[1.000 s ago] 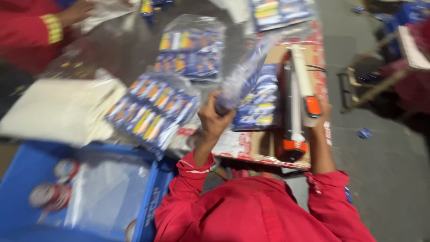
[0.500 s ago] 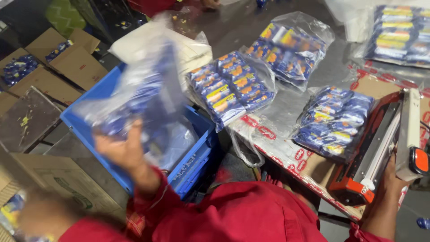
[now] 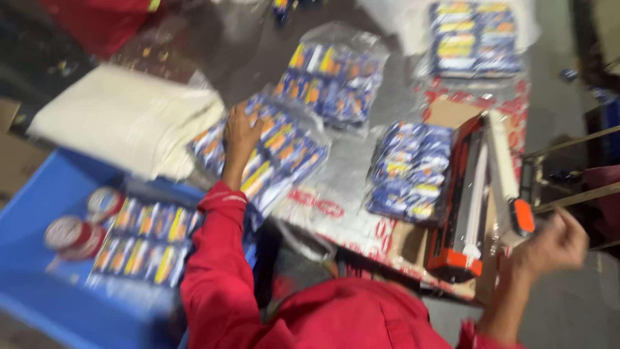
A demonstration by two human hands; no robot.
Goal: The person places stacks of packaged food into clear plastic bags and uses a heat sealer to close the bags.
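Note:
My left hand (image 3: 241,131) rests on a clear plastic bag of small blue and yellow packets (image 3: 268,155) lying on the table's near left part; whether it grips the bag is blurred. My right hand (image 3: 554,242) hovers with curled fingers, empty, just right of the orange handle of a heat sealer (image 3: 481,194) whose arm stands raised. Another filled bag (image 3: 407,169) lies against the sealer's left side. A sealed bag of packets (image 3: 143,240) lies in the blue crate (image 3: 39,297) at the lower left.
Two more filled bags (image 3: 332,81) (image 3: 475,39) lie farther back on the grey table. A stack of white bags (image 3: 126,119) sits at the left. Tape rolls (image 3: 71,232) lie in the crate. Another person's red sleeve (image 3: 97,19) shows at the top left.
The bag I held over the blue crate now lies in it. My left hand has gone up onto a bag on the table. My right hand has come off the sealer's handle.

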